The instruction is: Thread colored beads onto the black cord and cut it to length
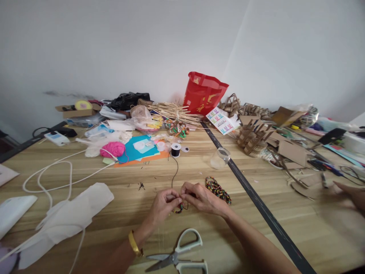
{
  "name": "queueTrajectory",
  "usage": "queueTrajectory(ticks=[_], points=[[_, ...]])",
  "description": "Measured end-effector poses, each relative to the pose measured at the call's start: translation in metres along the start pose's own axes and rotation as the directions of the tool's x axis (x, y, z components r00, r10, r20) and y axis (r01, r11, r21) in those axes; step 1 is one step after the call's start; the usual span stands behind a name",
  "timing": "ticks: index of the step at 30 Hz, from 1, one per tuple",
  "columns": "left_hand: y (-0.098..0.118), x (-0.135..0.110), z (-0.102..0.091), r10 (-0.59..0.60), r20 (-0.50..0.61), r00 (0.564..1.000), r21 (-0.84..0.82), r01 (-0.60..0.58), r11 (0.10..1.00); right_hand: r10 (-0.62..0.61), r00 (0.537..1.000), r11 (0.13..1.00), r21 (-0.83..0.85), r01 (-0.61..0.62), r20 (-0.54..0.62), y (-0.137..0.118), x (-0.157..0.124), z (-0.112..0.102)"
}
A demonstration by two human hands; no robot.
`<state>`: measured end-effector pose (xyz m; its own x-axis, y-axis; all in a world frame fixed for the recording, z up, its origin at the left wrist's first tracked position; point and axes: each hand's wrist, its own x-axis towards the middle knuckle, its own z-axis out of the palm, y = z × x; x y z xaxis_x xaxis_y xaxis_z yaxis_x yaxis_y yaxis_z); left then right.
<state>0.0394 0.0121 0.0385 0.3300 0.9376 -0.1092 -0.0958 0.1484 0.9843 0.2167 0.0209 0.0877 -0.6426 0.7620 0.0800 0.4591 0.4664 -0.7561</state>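
Observation:
My left hand (162, 205) is closed in a pinch, with a small beaded bracelet (179, 209) of dark and coloured beads hanging just under its fingertips. Right beside it, my right hand (198, 196) pinches the thin black cord (176, 167), and a short loop of that cord droops below the fingers. The cord runs up to a spool of black cord (176, 150) standing on the table. Fingertips of both hands almost meet, hiding the exact point of grip. A heap of multicoloured beaded bracelets (218, 189) lies just beyond my right hand. White-handled scissors (172, 259) rest open below my hands.
A clear jar (220, 158) stands near the black strip (256, 198) across the table. Pink yarn (112, 150), blue paper (139, 146) and a red bag (205, 93) are behind. Another person's hand (349, 196) is at right; a white cable (70, 179) loops at left.

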Motion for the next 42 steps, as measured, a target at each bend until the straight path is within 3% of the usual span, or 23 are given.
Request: queueTrajectory(ticks=[7,12,17,24,42], points=[[0.000,-0.004,0.004,0.046,-0.007,0.999,0.114,-0.045,0.992,0.048,0.999,0.999,-0.016,-0.048,0.020,0.002,0.001,0.004],[0.001,-0.002,0.000,0.051,-0.019,0.999,0.032,-0.050,0.998,0.001,0.999,1.000,0.004,-0.001,-0.042,0.001,0.001,0.002],[-0.004,0.003,-0.005,0.036,-0.052,0.998,-0.031,-0.038,0.999,0.003,0.993,0.996,-0.089,-0.013,-0.115,-0.003,-0.001,0.003],[-0.006,0.003,-0.006,0.049,-0.020,0.999,-0.018,-0.049,0.999,-0.111,0.984,0.993,-0.063,0.103,-0.143,0.001,0.001,0.009],[0.002,0.001,-0.005,0.054,-0.075,0.996,0.044,-0.051,0.998,-0.172,0.968,0.980,-0.130,0.149,-0.182,0.006,0.003,0.012]])
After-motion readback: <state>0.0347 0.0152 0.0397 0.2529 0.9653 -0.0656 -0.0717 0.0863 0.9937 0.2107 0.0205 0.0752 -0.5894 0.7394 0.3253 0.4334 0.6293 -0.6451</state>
